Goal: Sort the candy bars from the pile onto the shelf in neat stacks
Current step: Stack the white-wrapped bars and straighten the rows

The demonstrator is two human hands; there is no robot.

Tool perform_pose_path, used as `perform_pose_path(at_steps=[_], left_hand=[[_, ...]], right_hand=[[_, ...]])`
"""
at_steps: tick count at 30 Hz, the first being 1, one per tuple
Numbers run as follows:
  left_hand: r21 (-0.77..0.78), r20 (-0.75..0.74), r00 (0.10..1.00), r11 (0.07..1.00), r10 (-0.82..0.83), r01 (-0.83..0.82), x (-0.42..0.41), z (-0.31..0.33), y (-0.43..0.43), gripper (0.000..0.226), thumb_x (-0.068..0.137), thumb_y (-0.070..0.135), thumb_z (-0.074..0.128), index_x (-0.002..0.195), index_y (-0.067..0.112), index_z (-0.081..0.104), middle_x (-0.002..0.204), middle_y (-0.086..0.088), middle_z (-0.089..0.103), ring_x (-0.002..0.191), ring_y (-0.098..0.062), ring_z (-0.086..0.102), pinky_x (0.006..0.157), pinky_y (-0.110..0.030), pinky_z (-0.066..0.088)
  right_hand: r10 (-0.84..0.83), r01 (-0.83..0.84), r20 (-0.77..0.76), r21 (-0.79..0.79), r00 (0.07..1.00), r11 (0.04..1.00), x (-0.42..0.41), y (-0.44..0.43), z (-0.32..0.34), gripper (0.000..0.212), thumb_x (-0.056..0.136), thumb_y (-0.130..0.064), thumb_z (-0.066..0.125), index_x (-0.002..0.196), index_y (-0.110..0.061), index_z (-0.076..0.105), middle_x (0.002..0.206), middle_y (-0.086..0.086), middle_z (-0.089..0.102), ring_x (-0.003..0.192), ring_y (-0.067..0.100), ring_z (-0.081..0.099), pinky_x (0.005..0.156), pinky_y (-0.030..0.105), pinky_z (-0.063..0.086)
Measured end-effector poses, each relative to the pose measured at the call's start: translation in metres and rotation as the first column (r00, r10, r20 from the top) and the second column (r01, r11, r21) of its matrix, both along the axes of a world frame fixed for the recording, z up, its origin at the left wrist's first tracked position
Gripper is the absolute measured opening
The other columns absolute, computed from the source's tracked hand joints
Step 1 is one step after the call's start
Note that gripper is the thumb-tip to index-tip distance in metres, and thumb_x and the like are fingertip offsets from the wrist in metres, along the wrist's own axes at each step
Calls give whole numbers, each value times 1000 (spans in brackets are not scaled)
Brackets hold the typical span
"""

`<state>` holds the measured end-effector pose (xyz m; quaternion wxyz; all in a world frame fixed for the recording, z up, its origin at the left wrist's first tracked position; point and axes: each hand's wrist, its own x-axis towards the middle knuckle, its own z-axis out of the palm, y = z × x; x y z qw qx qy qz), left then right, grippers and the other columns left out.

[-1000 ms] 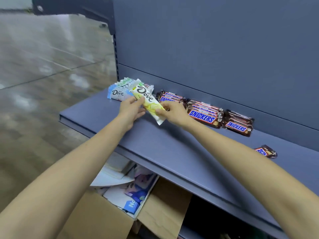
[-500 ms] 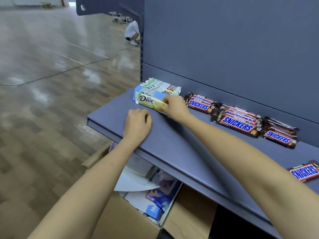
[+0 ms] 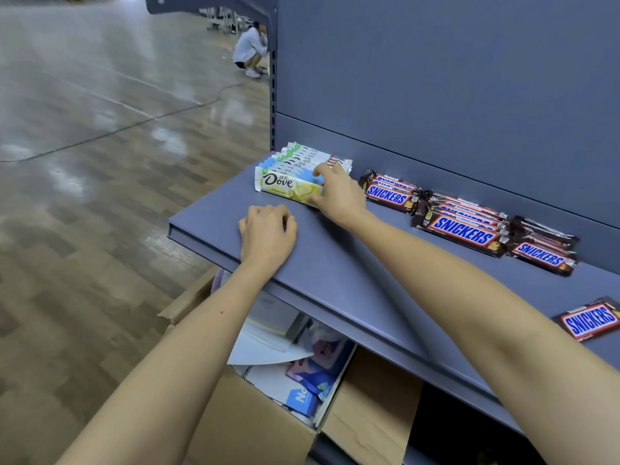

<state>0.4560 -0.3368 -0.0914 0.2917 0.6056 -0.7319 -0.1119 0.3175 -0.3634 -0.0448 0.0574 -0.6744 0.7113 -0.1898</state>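
A glossy wood-pattern floor point(image 3: 84, 213) reflects soft light. A cable point(image 3: 134, 126) crosses it. A grey-blue back panel point(image 3: 436, 78) rises at right.

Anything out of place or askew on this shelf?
One Snickers bar lies alone near the front right of the shelf, apart from the Snickers stacks at the back, which are fanned rather than square. The right hand holds the yellow Dove bar.
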Motion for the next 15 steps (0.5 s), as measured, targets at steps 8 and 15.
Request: perform_pose_path(at_steps=[8, 15], left_hand=[[40, 51, 999, 999, 15, -17, -2, 7, 5, 25, 92, 25, 41, 96, 17, 64, 100, -3, 64, 113, -28, 43, 99, -44, 24], [10, 55, 949, 951, -310, 310, -85, 36, 33, 22, 89, 21, 46, 101, 20, 64, 107, -3, 66, 112, -31, 48, 90, -37, 32]], right_hand=[[41, -43, -33, -62, 999, 997, -55, 58, -4, 29, 88, -18, 51, 116, -16, 56, 117, 8, 48, 100, 26, 53, 79, 35, 44], [-105, 110, 89, -53, 991, 993, -123, 123, 0, 19, 87, -13, 54, 102, -12, 65, 101, 8, 58, 85, 18, 50, 82, 28, 41]])
